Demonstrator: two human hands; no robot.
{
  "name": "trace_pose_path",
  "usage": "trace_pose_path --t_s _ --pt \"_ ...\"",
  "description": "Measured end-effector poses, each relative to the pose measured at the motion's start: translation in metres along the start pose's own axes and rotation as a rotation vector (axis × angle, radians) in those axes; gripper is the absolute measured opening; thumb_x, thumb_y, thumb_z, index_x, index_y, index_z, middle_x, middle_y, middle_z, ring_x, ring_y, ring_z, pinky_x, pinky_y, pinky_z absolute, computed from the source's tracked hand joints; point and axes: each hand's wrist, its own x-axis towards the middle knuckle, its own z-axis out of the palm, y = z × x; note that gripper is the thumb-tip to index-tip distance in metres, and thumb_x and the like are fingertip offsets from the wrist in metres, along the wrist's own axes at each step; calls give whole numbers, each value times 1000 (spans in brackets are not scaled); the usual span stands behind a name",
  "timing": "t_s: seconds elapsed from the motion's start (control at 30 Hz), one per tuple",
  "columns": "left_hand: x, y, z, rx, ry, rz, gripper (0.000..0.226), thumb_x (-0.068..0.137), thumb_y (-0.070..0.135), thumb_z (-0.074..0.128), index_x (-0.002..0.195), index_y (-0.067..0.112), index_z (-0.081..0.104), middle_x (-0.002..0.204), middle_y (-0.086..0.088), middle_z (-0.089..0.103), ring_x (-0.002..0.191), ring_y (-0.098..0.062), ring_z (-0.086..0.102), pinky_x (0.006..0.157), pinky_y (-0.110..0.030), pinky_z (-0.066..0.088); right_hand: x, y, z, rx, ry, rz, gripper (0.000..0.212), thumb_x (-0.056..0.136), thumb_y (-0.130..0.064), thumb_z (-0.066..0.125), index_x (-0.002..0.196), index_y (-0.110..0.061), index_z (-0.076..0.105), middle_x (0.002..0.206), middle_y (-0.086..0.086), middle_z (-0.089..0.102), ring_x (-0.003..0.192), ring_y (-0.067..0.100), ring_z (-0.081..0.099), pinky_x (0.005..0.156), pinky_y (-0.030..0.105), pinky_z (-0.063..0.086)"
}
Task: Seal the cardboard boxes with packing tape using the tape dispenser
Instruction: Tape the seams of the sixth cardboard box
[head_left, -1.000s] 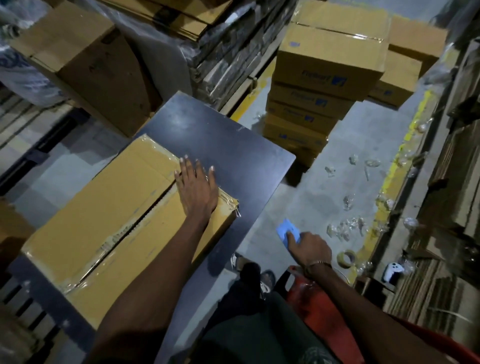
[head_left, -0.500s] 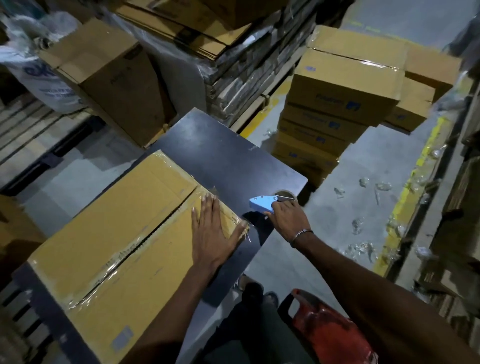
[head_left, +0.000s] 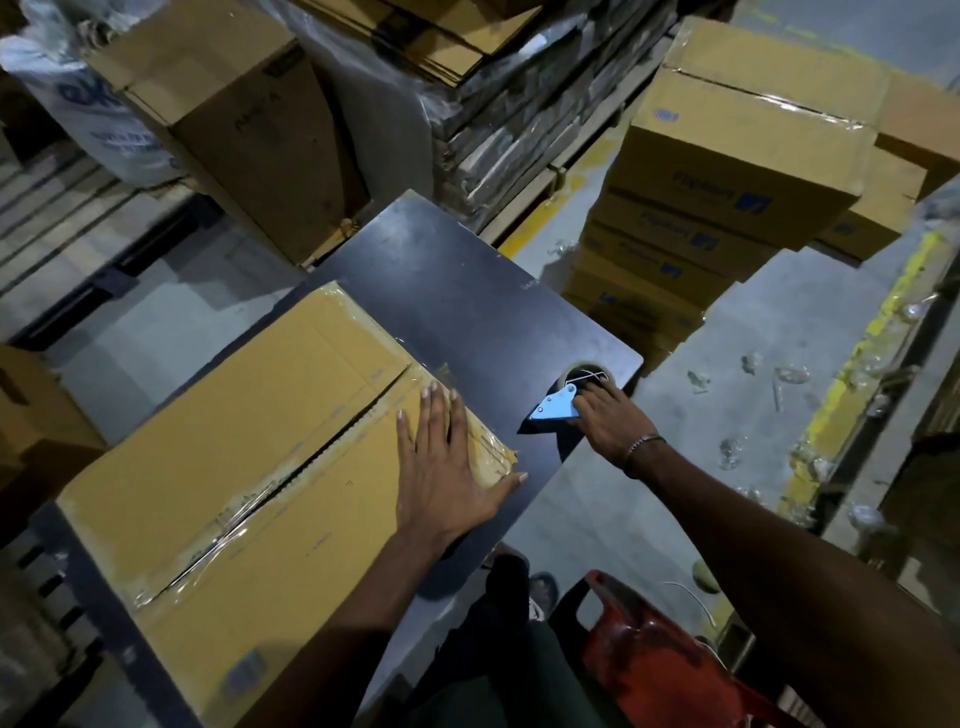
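Cardboard box (head_left: 249, 467) lies on the dark table (head_left: 457, 291), its centre seam partly covered with clear tape and the flaps slightly parted. Left hand (head_left: 447, 467) rests flat on the box's near-right corner — fingers straight and together, thumb spread over the edge, holding nothing. Right hand (head_left: 610, 421) grips the blue tape dispenser (head_left: 556, 405), fingers curled round it, on the table near its right edge, just beside the box but apart from it. Stacked sealed boxes (head_left: 727, 171) stand on the floor beyond.
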Motion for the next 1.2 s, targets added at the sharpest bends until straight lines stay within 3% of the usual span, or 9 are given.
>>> trace_pose_path --t_s 0.2,0.37,0.47,0.57,0.73,0.83,0.9,1.07,1.2 --pt "3 1 7 32 4 -7 124 87 91 35 166 1 2 174 -23 -8 162 -35 -12 127 -65 6 6 2 -9 64 -93 22 26 104 -29 57 115 -8 67 121 17 71 116 34 62 115 46 39" --pt "1 5 11 38 11 -32 118 90 84 38 167 1 2 174 -22 -6 162 -34 -10 127 -65 7 3 -10 -29 67 -75 153 35 98 -33 62 126 -11 67 126 13 68 124 31 57 111 44 41" --pt "0 10 13 41 9 -68 116 91 82 38 167 3 1 175 -20 -7 162 -33 -10 128 -64 6 -11 -42 -48 292 94 428 34 92 -30 68 122 -13 67 123 10 67 118 30 58 94 45 49" --pt "0 21 13 50 -11 -122 115 93 83 32 166 1 -4 174 -21 -10 162 -35 -11 126 -65 6 -29 -93 -78 700 357 643 16 98 -21 64 112 -15 67 112 5 66 106 23 57 86 42 52" --pt "0 15 12 6 -28 -88 116 91 81 29 166 0 -5 174 -19 -12 162 -32 -15 129 -61 -2 -58 -185 -117 997 551 688 21 109 -18 47 117 -17 66 116 -3 65 108 9 56 91 26 46" --pt "-15 -8 10 -91 58 20 97 99 67 31 167 3 5 176 -15 -3 163 -26 -6 130 -58 10 -55 -216 -108 1089 463 554 37 111 -23 41 142 -16 59 152 -6 51 143 4 42 117 20 34" --pt "-33 -24 12 -73 159 27 86 102 59 33 167 4 18 176 -15 10 163 -26 4 129 -59 16 -44 -224 -102 1037 383 500 44 112 -29 39 151 -15 50 163 -6 38 154 6 26 124 23 23" --pt "-46 -41 17 -177 208 -319 77 107 64 24 165 12 30 174 -12 19 163 -25 9 131 -56 7 -29 -226 -98 735 252 481 59 111 -47 27 160 -15 33 166 5 33 152 24 30 122 43 32" --pt "-42 -41 19 -156 194 -374 69 110 54 22 164 12 33 173 -10 23 162 -26 14 130 -55 10 -20 -222 -99 758 149 543 65 108 -57 26 160 -18 27 156 6 40 139 25 40 112 43 40"
